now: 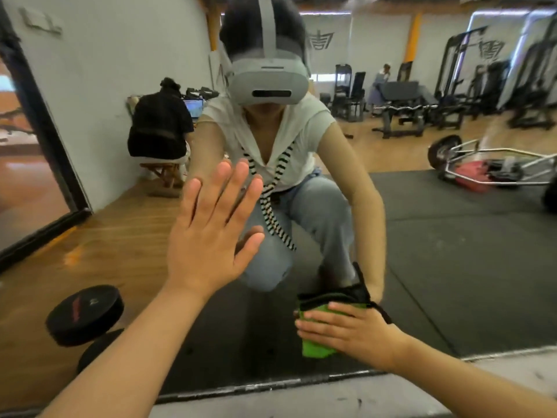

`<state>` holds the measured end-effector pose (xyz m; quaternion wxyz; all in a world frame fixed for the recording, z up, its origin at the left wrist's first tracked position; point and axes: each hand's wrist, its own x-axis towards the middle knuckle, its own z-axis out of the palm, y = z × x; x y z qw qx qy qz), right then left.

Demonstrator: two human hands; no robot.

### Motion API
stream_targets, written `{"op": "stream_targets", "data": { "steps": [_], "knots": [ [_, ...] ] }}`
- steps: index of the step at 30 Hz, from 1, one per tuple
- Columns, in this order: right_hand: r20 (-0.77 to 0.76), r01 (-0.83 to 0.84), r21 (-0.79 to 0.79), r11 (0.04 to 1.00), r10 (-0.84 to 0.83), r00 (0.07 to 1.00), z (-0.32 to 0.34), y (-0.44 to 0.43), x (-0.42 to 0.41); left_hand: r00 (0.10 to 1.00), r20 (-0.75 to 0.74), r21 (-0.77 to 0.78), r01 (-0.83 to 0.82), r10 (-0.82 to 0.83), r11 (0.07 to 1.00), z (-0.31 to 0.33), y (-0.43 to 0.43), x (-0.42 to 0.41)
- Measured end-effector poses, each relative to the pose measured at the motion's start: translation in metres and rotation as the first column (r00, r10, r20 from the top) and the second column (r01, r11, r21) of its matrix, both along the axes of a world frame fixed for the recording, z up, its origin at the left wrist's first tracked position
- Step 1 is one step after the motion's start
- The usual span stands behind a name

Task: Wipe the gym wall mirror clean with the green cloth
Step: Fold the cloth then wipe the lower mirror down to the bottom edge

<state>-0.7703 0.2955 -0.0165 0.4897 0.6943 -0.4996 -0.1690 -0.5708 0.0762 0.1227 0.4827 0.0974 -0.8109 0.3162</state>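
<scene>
Black round rubber dumbbell (84,315) sits at the lower left of the big gym wall mirror (452,267). Left hand (211,233) is spread flat on the glass. The folded green cloth (316,346) is near the mirror's bottom edge, with the right hand (352,330) pressing it flat-fingered. Looks mid-wipe; next needs a firm sideways sweep. No containers in sight.

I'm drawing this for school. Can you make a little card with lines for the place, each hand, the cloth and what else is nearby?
place: a gym, right in front of the wall mirror
left hand: fingers straight, flat on the glass, higher up
right hand: presses the green cloth on the glass
cloth spot: low, near the mirror's bottom edge
nearby: black weight, low on the left
</scene>
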Motion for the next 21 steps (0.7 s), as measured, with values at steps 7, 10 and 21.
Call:
{"op": "stream_targets", "data": {
  "steps": [7, 10, 21],
  "knots": [
    [0.014, -0.054, -0.002, 0.999, 0.054, 0.998, 0.035, 0.011, -0.020, 1.000, -0.012, -0.017, -0.020, 0.020, 1.000, -0.002, -0.003, 0.000],
    [0.040, -0.037, -0.051, 0.998, 0.039, 0.998, 0.016, -0.001, -0.009, 1.000, -0.013, -0.031, -0.026, 0.025, 0.999, -0.001, -0.004, 0.001],
    [-0.133, 0.074, 0.160, 0.984, -0.053, 0.990, -0.064, 0.013, -0.022, 0.999, -0.016, -0.034, -0.044, 0.044, 0.998, 0.002, 0.001, 0.002]
  ]
}}
